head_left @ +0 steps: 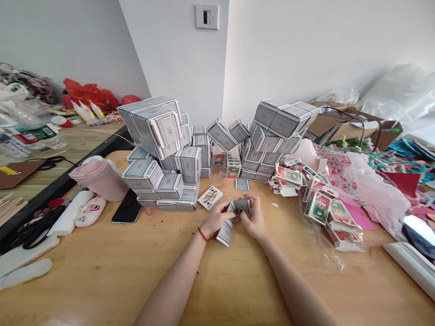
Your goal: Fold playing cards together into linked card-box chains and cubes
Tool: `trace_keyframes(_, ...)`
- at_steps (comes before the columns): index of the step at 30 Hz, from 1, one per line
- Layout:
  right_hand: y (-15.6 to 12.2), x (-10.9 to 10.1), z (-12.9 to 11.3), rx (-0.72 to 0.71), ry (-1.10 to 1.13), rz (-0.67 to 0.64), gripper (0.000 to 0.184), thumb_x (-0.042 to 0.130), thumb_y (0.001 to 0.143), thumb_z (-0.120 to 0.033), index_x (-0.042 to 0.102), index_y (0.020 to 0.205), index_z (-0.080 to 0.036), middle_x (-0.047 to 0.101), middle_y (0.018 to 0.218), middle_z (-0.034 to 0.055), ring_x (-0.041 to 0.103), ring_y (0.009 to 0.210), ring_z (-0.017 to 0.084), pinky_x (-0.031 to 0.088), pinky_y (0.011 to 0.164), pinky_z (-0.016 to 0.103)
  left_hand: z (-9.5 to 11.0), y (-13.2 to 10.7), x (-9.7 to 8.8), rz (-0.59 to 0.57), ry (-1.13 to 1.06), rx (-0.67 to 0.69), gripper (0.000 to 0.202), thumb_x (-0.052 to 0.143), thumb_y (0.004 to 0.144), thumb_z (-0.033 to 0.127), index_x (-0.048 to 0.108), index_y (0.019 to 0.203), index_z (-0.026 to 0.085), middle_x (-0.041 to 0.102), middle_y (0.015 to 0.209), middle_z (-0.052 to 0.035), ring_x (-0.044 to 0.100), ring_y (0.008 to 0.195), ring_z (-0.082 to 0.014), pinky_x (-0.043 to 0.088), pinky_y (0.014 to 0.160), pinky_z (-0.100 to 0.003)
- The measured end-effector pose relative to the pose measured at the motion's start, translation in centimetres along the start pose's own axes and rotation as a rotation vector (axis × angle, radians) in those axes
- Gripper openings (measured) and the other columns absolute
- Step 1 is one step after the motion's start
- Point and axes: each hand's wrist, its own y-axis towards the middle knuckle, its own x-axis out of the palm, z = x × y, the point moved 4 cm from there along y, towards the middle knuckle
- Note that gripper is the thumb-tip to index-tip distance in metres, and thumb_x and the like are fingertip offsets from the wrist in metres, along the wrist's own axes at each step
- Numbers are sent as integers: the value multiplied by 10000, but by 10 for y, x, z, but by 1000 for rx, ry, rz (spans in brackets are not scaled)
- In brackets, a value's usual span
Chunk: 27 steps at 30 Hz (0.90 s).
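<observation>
Both of my hands meet over the middle of the table around patterned playing cards point(224, 232). My left hand point(218, 219) is closed on them, and one card slants down toward me below its fingers. My right hand point(253, 218) pinches a card at the upper right; how the cards join is partly hidden by the fingers. Just beyond my left hand lies a face-up stack of cards point(210, 198) with a queen on top. A single face-down card point(242, 184) lies beyond my right hand.
Card-built blocks stand piled at the left point(170, 181) and right point(268, 149). Opened card boxes point(319, 206) lie heaped at the right beside a plastic bag point(370, 181). A phone point(126, 207), a pink cloth roll point(102, 178) and black-handled scissors point(41, 231) occupy the left.
</observation>
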Motion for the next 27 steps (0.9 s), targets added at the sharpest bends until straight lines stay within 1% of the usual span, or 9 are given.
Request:
trace_keyframes(3, 3, -12, 4, 1, 89, 108, 441, 410, 632, -139, 359, 1059, -236, 554, 948, 51, 568, 858, 188, 484, 728, 340, 3, -1, -5, 11, -66, -46, 368, 665, 603, 117, 634, 964, 184, 657, 999, -54, 601, 954, -232, 498, 794, -359)
trace_keyframes(6, 6, -20, 10, 76, -107, 133, 310, 427, 679, -184, 451, 986, -222, 572, 916, 53, 545, 805, 195, 465, 681, 335, 7, -2, -11, 83, -166, -27, 286, 712, 613, 218, 632, 882, 165, 675, 864, -51, 634, 861, -226, 518, 759, -365)
trace_keyframes(8, 8, -17, 8, 66, -297, 28, 302, 498, 706, -246, 505, 1007, -215, 594, 960, 67, 522, 831, 215, 444, 703, 351, 8, -1, -14, 132, -230, -8, 283, 727, 607, 265, 622, 846, 156, 672, 798, -45, 643, 805, -216, 529, 735, -361)
trace_keyframes(12, 5, -2, -1, -49, -606, -223, 459, 644, 675, -360, 544, 1107, -243, 598, 1093, 71, 472, 954, 263, 375, 822, 408, 8, 0, -18, 204, -281, 18, 279, 734, 603, 292, 601, 802, 148, 635, 673, -9, 636, 696, -173, 540, 701, -340)
trace_keyframes(16, 5, 3, -1, -36, -744, -239, 465, 655, 680, -394, 562, 1111, -247, 590, 1073, 82, 462, 951, 273, 362, 810, 408, 6, 1, -22, 235, -245, 32, 270, 733, 597, 302, 591, 763, 145, 598, 613, 12, 591, 593, -131, 543, 662, -328)
trace_keyframes(19, 5, 1, 4, -29, -730, -198, 444, 677, 654, -397, 588, 1053, -225, 580, 993, 97, 459, 915, 277, 378, 791, 409, 4, 2, -22, 214, -203, 25, 277, 731, 590, 306, 599, 772, 144, 586, 611, 20, 544, 544, -104, 540, 624, -314)
trace_keyframes(22, 6, -3, 9, -7, -657, -141, 351, 711, 606, -378, 605, 894, -206, 562, 898, 84, 474, 853, 265, 410, 753, 401, 4, 2, -22, 219, -170, 29, 288, 728, 585, 318, 609, 789, 152, 583, 626, 26, 530, 538, -101, 532, 613, -314)
trace_keyframes(25, 8, -11, 11, 38, -461, -84, 191, 625, 698, -373, 575, 760, -199, 555, 798, 55, 520, 764, 228, 448, 683, 363, 3, 2, -23, 219, -154, 28, 265, 716, 599, 329, 610, 771, 158, 557, 586, 34, 513, 524, -101, 525, 621, -321)
trace_keyframes(27, 9, -18, 14, 111, -257, -35, 185, 533, 776, -382, 558, 759, -200, 578, 744, 45, 553, 678, 202, 471, 622, 340, 3, 2, -24, 222, -162, 29, 241, 710, 610, 323, 601, 750, 159, 524, 553, 47, 491, 509, -90, 522, 632, -317)
